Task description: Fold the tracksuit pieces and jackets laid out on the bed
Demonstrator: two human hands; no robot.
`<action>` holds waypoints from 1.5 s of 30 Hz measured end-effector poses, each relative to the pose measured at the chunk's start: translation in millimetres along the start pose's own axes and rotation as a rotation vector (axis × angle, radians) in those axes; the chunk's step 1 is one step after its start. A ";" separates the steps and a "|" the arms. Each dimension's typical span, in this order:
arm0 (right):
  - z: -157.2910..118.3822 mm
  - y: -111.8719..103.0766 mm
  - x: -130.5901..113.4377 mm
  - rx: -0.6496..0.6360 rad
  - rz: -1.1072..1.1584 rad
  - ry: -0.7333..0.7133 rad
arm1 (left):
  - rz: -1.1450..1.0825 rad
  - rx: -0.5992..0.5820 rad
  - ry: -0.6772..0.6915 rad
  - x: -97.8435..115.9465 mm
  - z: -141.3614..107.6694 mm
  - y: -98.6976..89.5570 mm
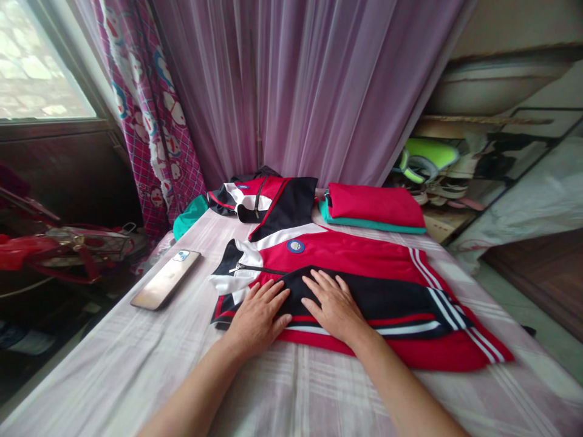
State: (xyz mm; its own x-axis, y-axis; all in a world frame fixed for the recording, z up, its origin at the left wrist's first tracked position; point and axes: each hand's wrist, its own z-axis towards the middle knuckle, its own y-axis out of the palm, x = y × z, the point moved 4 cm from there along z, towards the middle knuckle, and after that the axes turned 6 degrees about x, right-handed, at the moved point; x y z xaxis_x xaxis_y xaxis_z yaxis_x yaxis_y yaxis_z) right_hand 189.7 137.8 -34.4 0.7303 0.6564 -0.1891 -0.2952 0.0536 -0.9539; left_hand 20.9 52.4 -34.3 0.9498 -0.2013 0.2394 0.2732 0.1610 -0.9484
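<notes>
A red, black and white zip jacket (373, 255) with a round blue badge lies on the table, its collar to the left and striped cuffs and hem to the right. One black sleeve is folded across its front, while the far sleeve stretches away at the back. My left hand (259, 317) lies flat near the collar, fingers apart. On the folded black sleeve rests my right hand (331, 303), its fingers spread. Neither hand grips the cloth.
A phone (167, 279) lies on the left of the checked tablecloth (136, 358). Behind the jacket are another jacket (268, 195) and folded red (376, 205) and green garments (387, 227). Purple curtains hang behind; a shoe rack stands right.
</notes>
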 end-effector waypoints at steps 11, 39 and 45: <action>0.4 3.0 2.5 0.000 -0.019 -0.005 | 0.007 0.033 0.016 2.4 -0.3 -2.3; -0.1 -7.3 -2.7 -0.030 0.020 0.017 | 0.009 0.059 0.051 -3.1 0.6 2.1; 4.3 -11.6 8.5 -0.006 0.025 0.021 | 0.012 0.074 0.053 -4.5 0.5 2.4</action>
State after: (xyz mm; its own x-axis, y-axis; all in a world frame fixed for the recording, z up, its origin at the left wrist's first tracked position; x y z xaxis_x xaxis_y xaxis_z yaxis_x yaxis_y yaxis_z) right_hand 196.6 146.0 -23.9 0.7355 0.6417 -0.2176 -0.3097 0.0328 -0.9503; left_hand 17.3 54.2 -37.6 0.9442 -0.2491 0.2155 0.2747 0.2346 -0.9325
